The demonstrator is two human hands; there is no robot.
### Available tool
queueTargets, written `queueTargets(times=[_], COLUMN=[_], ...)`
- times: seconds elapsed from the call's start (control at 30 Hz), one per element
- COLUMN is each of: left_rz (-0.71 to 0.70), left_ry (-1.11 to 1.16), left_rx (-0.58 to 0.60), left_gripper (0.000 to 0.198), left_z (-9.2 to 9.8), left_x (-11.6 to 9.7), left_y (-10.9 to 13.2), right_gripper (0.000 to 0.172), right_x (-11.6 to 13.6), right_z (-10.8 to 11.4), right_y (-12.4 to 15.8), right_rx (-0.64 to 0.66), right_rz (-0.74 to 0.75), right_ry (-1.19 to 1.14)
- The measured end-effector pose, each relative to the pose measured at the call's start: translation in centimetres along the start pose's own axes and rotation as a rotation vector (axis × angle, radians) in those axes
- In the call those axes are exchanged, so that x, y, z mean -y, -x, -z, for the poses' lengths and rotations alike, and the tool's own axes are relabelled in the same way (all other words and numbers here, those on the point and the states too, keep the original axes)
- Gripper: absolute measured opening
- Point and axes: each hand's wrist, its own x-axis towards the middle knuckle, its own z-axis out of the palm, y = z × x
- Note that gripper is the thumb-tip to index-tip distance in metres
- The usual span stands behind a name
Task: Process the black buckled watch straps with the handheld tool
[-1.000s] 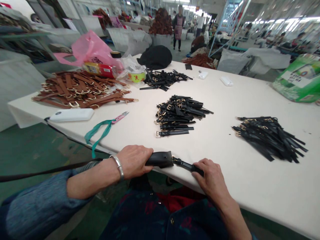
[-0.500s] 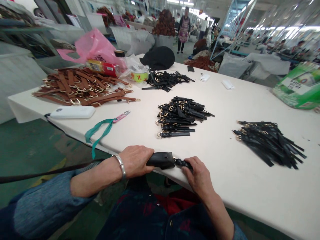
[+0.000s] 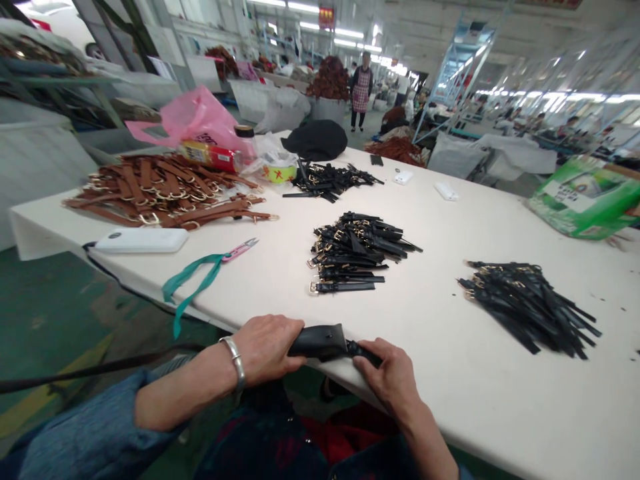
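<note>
Lying across the near edge of a white table [image 3: 505,413], a black leather strap [image 3: 320,341] is held between both hands. Its wide, flat end is wrapped by the left hand [image 3: 265,350], whose fingers are curled closed over the leather, while its narrow end, near a small gold buckle [image 3: 353,347], is pinched by the right hand [image 3: 390,380]. Exactly how the right thumb sits cannot be told, since it is hidden by the hand. The strap is judged to be light, soft and easily bent, though the doubled wide end may be a little stiffer. That wide end seems the surest place to take hold, as the narrow tail is likely to flop or twist if it is left loose. A metal bangle [image 3: 234,360] is worn on the left wrist. Further out on the table, a heap of black straps with gold buckles [image 3: 357,257] is laid at the middle, another [image 3: 525,307] is spread to the right, and a smaller one [image 3: 333,181] is placed toward the far side. Brown straps with metal rings [image 3: 160,193] are piled on the left, with a white power bank [image 3: 140,240] just nearer. Pink-handled snips [image 3: 240,250] are tied to a green ribbon [image 3: 193,280], and a pink plastic bag [image 3: 193,120] is bunched at the far left.
</note>
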Motion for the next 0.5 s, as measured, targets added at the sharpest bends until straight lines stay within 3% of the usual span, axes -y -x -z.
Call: queueTargets(times=[0.17,0.27,0.33,0.5], left_rz=[0.034,0.074,0.127,0.267], left_ry=[0.094,0.121,0.151,0.259], left_rx=[-0.038,-0.082,-0.109,-0.184], left_gripper=[0.03,0.031,0.032,0.04], left_z=[-1.1,-2.0,-2.6,-3.6], left_x=[0.6,1.5,2.4,5.0], left_y=[0.6,1.3,1.9,3.0], right_gripper=[0.022,0.024,0.028,0.042], right_x=[-0.1,-2.7,-6.1,-17.2], right_z=[-0.4,1.2,4.2,14.9], right_y=[-0.3,-0.8,-1.3,-3.3], right_rx=[-0.004,-0.052,-0.153,-0.505], right_rz=[0.075,0.12,0.097,-0.128], right_ry=[0.001,0.063,0.141,0.463])
